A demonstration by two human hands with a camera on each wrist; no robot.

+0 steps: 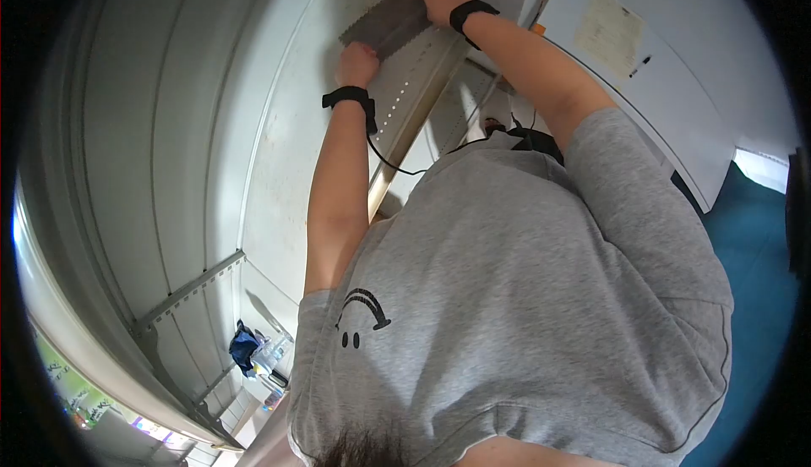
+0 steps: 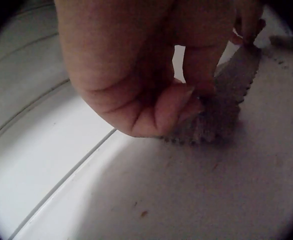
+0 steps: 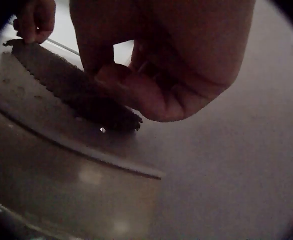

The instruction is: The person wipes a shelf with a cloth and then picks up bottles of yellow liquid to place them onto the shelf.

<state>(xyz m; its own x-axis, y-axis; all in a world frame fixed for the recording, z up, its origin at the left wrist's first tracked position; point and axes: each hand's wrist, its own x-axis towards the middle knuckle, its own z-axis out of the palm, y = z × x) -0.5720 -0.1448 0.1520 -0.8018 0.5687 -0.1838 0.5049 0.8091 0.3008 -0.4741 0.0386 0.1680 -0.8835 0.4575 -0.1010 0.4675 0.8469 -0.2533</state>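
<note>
Now, cloth (image 1: 384, 21) in both hands (image 1: 358, 63) (image 1: 442, 0)

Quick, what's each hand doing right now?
Left hand: closed, pinching one corner of the grey cloth.
Right hand: closed, pinching the cloth's other end.

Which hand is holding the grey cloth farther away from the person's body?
The right hand: it pinches the far corner of the grey cloth with its arm stretched out. The left hand pinches the nearer corner, closer to the body.
</note>
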